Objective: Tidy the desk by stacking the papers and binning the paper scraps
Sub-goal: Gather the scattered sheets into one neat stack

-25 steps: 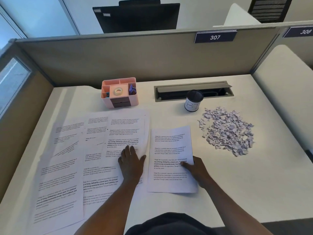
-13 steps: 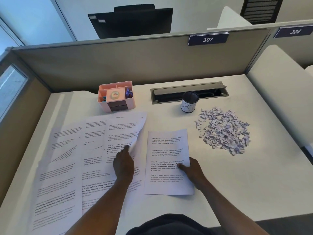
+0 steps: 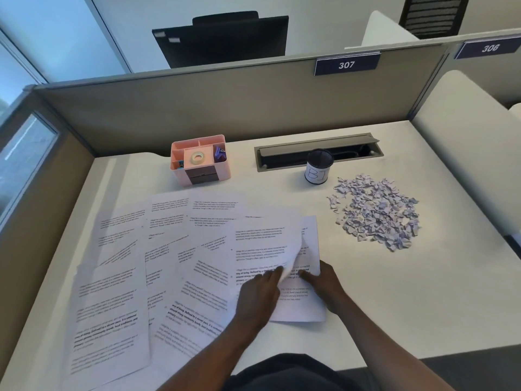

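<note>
Two sheets meeting; stack barely begun.
Left hand (image 3: 258,296) pinches, fingers (image 3: 274,275) curled, the lifted edge of one sheet (image 3: 262,241), laying it on the base sheet (image 3: 306,309), which the right hand (image 3: 324,285) pins flat-fingered against sliding; other papers (image 3: 118,277) fan left, scraps (image 3: 375,213) heaped beside the bin (image 3: 317,169).

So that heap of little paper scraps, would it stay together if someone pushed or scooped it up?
Probably not. The paper scraps are many tiny loose bits, so they'd likely scatter rather than move as one. They look very light, so a quick sweep may send some flying.
</note>
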`<state>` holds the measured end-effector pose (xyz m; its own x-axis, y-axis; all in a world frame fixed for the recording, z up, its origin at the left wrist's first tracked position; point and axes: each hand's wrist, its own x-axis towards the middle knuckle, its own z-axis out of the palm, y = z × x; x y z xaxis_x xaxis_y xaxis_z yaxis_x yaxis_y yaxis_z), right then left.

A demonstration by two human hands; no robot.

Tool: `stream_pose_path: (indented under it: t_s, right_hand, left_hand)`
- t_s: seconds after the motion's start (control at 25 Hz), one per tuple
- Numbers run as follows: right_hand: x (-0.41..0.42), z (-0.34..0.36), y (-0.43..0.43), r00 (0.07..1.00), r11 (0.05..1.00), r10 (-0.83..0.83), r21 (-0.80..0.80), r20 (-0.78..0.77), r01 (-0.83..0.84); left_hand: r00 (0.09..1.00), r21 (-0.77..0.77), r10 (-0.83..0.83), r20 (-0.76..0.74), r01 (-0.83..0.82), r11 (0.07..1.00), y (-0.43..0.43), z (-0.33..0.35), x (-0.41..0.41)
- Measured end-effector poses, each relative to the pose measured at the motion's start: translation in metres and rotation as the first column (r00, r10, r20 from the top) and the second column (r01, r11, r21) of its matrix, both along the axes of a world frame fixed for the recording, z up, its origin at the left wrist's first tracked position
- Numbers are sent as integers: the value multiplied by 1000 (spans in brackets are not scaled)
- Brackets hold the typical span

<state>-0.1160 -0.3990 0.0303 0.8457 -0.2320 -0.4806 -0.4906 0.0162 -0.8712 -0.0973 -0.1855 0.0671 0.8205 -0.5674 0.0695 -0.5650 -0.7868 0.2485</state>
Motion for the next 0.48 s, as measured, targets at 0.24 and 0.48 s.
stream_pose_path:
  t_s: [0.24, 0.48]
  right_hand:
    - [4, 7, 6, 981, 985, -121, 104, -153, 138]
    - [-7, -1, 8, 999, 1000, 3, 12, -49, -2]
  left_hand:
    - [988, 88, -136, -68, 142, 986, -16, -5, -26]
    - [891, 10, -238, -387, 263, 965, -11, -7, -42]
